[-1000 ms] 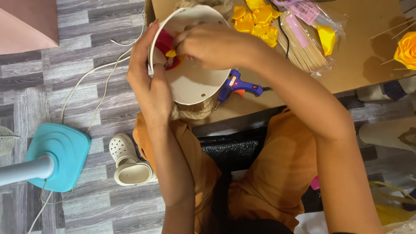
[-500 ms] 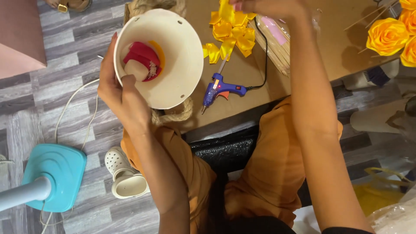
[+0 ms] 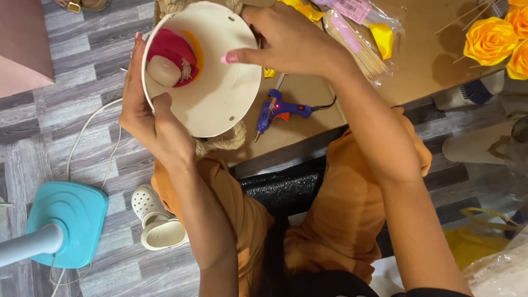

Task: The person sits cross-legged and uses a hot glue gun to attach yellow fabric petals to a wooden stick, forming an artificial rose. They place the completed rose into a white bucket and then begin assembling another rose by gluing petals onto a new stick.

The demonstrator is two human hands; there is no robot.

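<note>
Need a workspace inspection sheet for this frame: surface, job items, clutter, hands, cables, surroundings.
Surface: brown table, crowded.
Job's things: white bucket tilted, red-and-cream piece inside; rope beneath it.
Clutter: blue glue gun, bagged sticks, yellow paper roses.
Grippers: left hand grips the bucket rim; right hand holds its far side.
Cables: black glue-gun lead; white cord on floor.
Surroundings: grey plank floor, teal fan base, white clog.

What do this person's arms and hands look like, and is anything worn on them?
Both arms are bare to the edge of the picture, with no sleeves, gloves, watch or bracelets showing. The left hand and right hand have longish nails painted pale pink. No rings can be made out.
</note>
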